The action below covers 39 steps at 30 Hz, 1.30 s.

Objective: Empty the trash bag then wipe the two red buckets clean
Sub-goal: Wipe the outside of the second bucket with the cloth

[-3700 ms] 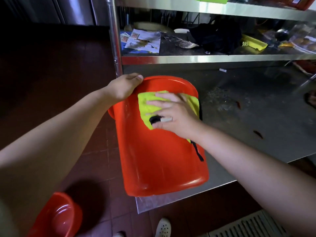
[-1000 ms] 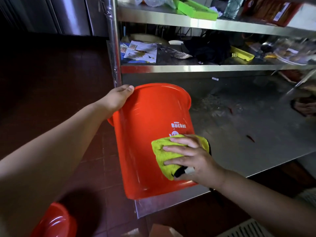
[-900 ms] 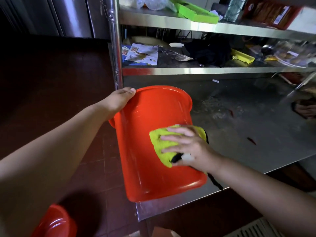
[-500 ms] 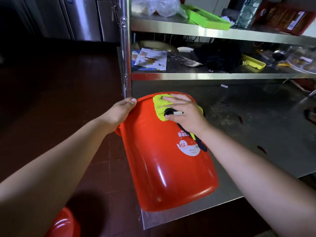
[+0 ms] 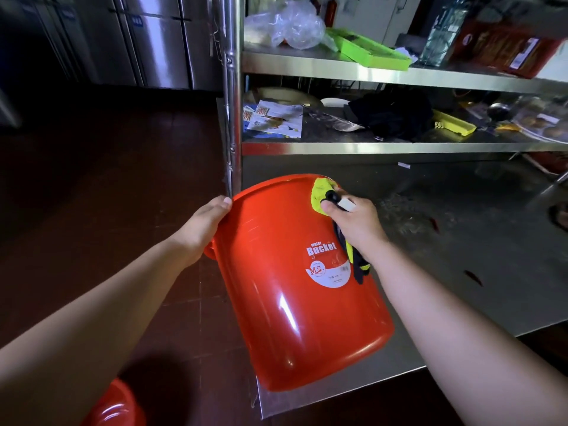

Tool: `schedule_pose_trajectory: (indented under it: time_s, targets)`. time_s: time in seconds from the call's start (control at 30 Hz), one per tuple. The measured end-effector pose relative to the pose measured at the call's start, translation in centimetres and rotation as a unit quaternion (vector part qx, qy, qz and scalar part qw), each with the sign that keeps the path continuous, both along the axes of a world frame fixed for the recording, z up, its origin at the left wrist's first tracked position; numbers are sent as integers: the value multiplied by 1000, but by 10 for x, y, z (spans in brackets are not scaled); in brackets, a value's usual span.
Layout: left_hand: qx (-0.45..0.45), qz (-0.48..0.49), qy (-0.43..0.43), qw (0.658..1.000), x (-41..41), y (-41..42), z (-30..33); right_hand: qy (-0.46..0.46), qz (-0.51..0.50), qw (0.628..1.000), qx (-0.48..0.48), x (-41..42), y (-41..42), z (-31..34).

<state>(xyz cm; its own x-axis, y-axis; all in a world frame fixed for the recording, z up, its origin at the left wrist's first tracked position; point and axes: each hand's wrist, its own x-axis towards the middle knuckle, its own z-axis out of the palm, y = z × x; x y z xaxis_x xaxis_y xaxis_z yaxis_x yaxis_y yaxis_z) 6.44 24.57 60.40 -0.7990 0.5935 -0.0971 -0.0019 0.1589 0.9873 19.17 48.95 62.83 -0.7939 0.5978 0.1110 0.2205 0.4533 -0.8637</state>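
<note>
Your right hand [image 5: 353, 222] grips yellow cloth [image 5: 319, 192] at bucket [image 5: 295, 287] rim, fingers hidden; left hand [image 5: 206, 222] clasps rim. 2nd bucket [image 5: 116, 407] cut off. Steel table [image 5: 461, 241], dark tile floor [image 5: 107, 179].

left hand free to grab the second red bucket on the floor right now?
Probably not as things stand. The left hand grips the rim of the tilted red bucket on the steel table, steadying it. The second red bucket sits low on the floor; nothing blocks it, but letting go comes first.

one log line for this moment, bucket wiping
step: wiping bucket rim | left hand: holds red bucket rim | right hand: grips yellow cloth | second bucket: on floor
</note>
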Motion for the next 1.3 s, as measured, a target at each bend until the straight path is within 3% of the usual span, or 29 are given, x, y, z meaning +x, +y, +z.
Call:
schedule_pose_trajectory:
  time_s: [0.1,0.2,0.27,0.53,0.67,0.77,0.9,1.13,1.3]
  targets:
    - [0,8,19,1000,6,-8,-5,-27,38,989,137,-1,-26,5]
    - [0,17,-4,1000,5,-17,-2,-57,98,954,277,7,-55,6]
    - [5,29,-17,999,1,-12,10,-76,126,934,325,9,-73,9]
    - [-109,-6,98,989,-15,7,39,-72,292,815,496,10,-128,1]
    - [-85,-1,114,990,-10,13,30,-28,282,865,414,4,-101,6]
    - [-57,-17,102,993,-9,17,27,21,217,931,292,1,-68,6]
    - [-39,-20,101,994,-7,14,22,-7,129,985,112,-11,-32,-3]
    - [-17,-17,44,999,-4,18,24,-60,-17,997,-48,-14,5,-4]
    - [-44,-50,49,997,-6,24,29,-97,-15,995,2,-8,-9,2]
